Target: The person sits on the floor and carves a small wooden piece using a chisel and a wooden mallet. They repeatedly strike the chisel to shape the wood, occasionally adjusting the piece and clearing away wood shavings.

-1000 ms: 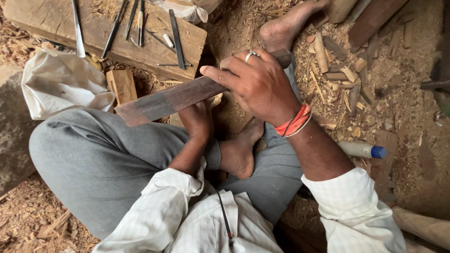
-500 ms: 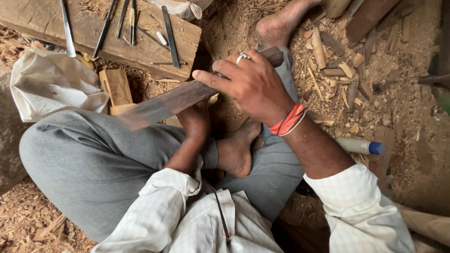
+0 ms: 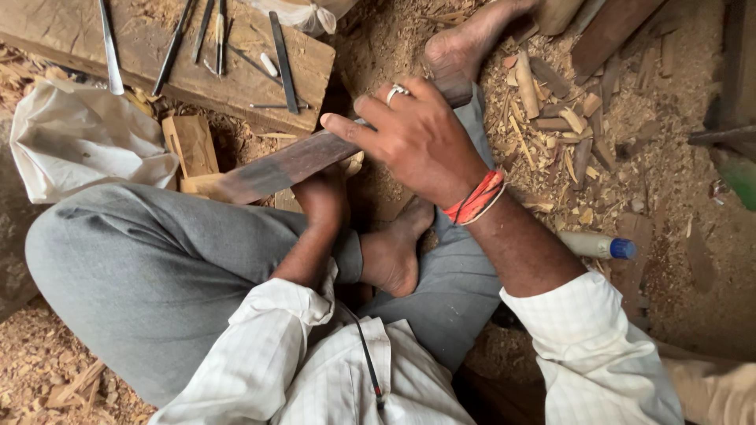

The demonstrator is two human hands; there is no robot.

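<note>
Cloth bag (image 3: pixel 83 149): white, slumped on the sawdust at far left, beside the knee, out of the working area.
Plank (image 3: pixel 71 35): thick board across the top left, serving as a rest for hand tools.
Chisels (image 3: pixel 197 35): several slim metal tools laid side by side on the plank, handles and blades parallel, within arm's reach of the seated person.
Wood block (image 3: pixel 191 145): small pale offcut on the ground just below the plank edge.
Dark wooden strip (image 3: pixel 276 167): long flat piece running diagonally from lower left up toward the right foot; held low over the lap, probably so both hands can steady it.
Left hand (image 3: pixel 323 197): under the strip, mostly hidden by it; how far its fingers close I cannot tell, though it seems to support the strip from beneath.
Right hand (image 3: pixel 417 134): on top of the strip's upper end, fingers curled down over it, index finger stretched along the wood; ring and red wrist threads visible.
Right foot (image 3: pixel 465 43): bare, near the strip's far end, perhaps bracing it.
Wood chips (image 3: pixel 551 118): scattered at right.
Plastic bottle (image 3: pixel 598 246): white, blue cap, lying by the right forearm.
</note>
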